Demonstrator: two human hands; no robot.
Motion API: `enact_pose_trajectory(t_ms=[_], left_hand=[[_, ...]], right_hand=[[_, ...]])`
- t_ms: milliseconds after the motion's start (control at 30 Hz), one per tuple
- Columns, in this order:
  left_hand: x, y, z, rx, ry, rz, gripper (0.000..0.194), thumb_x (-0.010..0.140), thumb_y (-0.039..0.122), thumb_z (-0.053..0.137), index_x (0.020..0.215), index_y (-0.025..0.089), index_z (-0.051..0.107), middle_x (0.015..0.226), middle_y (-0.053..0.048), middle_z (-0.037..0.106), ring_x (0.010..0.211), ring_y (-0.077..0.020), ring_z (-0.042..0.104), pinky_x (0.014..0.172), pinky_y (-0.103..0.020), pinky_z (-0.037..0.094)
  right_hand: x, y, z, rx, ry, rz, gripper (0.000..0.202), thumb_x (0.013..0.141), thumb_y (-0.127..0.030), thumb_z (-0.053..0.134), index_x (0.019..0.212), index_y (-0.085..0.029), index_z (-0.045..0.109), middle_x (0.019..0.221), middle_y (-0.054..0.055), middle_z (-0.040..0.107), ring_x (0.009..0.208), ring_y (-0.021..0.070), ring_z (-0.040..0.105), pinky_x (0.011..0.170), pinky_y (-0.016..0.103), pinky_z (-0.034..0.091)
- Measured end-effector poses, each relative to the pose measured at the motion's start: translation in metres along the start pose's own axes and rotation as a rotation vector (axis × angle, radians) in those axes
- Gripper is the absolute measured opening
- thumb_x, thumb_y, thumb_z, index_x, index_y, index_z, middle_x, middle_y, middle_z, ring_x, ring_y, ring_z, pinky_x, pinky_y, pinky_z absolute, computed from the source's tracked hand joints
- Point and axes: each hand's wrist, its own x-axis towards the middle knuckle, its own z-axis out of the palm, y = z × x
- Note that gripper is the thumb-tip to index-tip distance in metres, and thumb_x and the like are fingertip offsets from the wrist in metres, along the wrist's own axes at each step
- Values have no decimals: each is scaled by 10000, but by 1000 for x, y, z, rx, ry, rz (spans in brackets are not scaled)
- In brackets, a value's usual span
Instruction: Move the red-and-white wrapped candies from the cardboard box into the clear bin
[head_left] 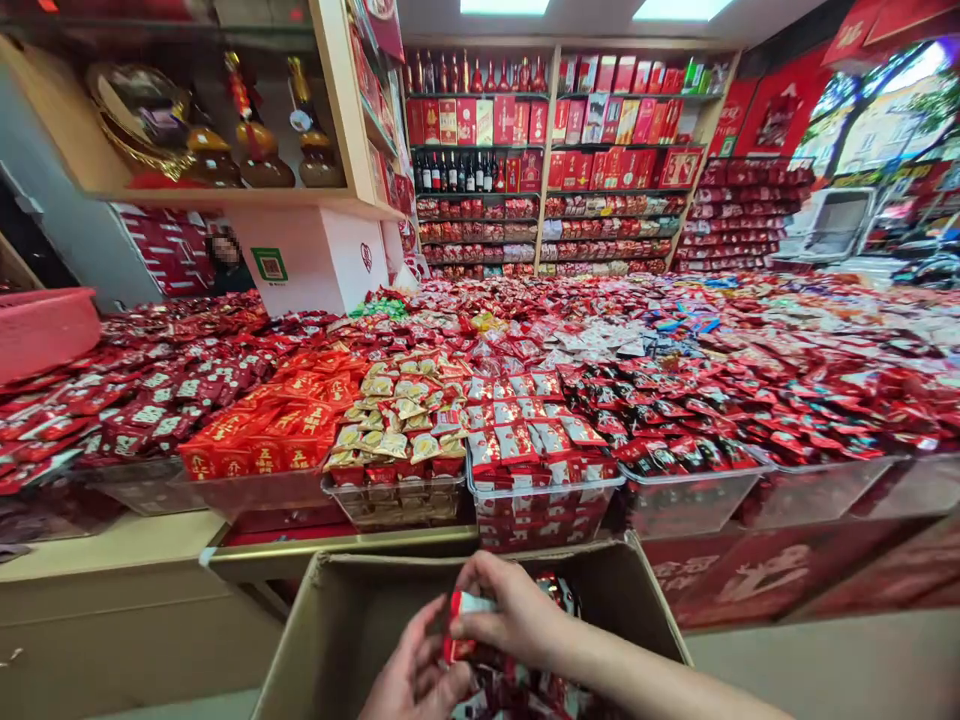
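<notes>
Over an open cardboard box (pixel 360 600), my right hand (pixel 517 610) pinches a red-and-white snack packet (pixel 466 610) between thumb and fingers. My left hand (pixel 420 660) is curled around the left side of the same packet, its fingertips against it. More red, white and dark packets (pixel 517 690) lie inside the box under my hands, partly hidden by my right forearm. Right behind the box stands a clear plastic bin (pixel 546 500) with neat rows of red-and-white packets (pixel 517 440).
Clear bins of gold packets (pixel 405 400), red-orange packets (pixel 262 430) and black-and-red packets (pixel 690 450) line the counter's front. A metal-edged ledge (pixel 352 545) runs behind the box. A pink basket (pixel 45 335) is at left. Shelves of bottles (pixel 472 75) stand behind; a person (pixel 229 265) is at back left.
</notes>
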Motion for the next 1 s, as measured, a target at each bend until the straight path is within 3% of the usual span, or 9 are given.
enact_pose_trajectory(t_ms=[133, 333, 433, 533, 733, 867, 1000], left_hand=[[3, 29, 28, -117, 65, 101, 560, 651, 391, 638, 1135, 211, 421, 1183, -81, 557, 1069, -255, 509, 925, -368, 376], [-3, 67, 46, -333, -44, 47, 699, 669, 305, 639, 1250, 240, 255, 1095, -60, 615, 982, -211, 570, 817, -300, 461], [-2, 72, 46, -336, -92, 78, 745, 700, 287, 613, 1293, 258, 162, 972, -36, 669, 878, -172, 609, 771, -266, 467], [-2, 76, 48, -332, -63, 99, 748, 707, 281, 599, 1301, 263, 145, 911, -30, 684, 801, -169, 625, 724, -269, 477], [-6, 81, 54, -231, 33, 123, 716, 679, 296, 619, 1284, 285, 236, 867, -7, 664, 725, -128, 592, 710, -220, 464], [-1, 78, 49, -224, 79, 203, 683, 729, 301, 576, 1292, 327, 190, 600, 85, 538, 528, -78, 505, 568, -169, 439], [4, 74, 43, -241, 159, 238, 624, 766, 306, 527, 1287, 334, 186, 607, 83, 504, 528, -83, 477, 540, -177, 417]], right_hand=[[-12, -27, -8, 420, 90, -24, 183, 716, -311, 566, 790, -156, 502, 637, -24, 510, 571, 83, 454, 529, 189, 363], [-18, -29, -33, 237, 207, -118, 269, 758, -356, 511, 595, -142, 490, 544, -36, 429, 517, 71, 355, 486, 196, 298], [-19, -28, -37, 239, 353, -100, 302, 764, -372, 497, 566, -148, 456, 517, -44, 387, 497, 69, 317, 460, 197, 273], [-21, -30, -36, 337, 425, -62, 311, 771, -383, 489, 569, -153, 436, 519, -46, 378, 493, 66, 302, 452, 193, 272], [-21, -31, -37, 505, 329, -94, 245, 737, -355, 550, 632, -145, 480, 539, -50, 403, 491, 54, 326, 451, 180, 283], [-20, -26, -36, 700, 397, 37, 301, 732, -404, 548, 599, -164, 426, 442, -77, 384, 350, 35, 309, 340, 167, 227], [-22, -25, -36, 814, 344, 95, 294, 714, -429, 563, 650, -167, 446, 453, -71, 461, 288, 42, 353, 292, 164, 224]])
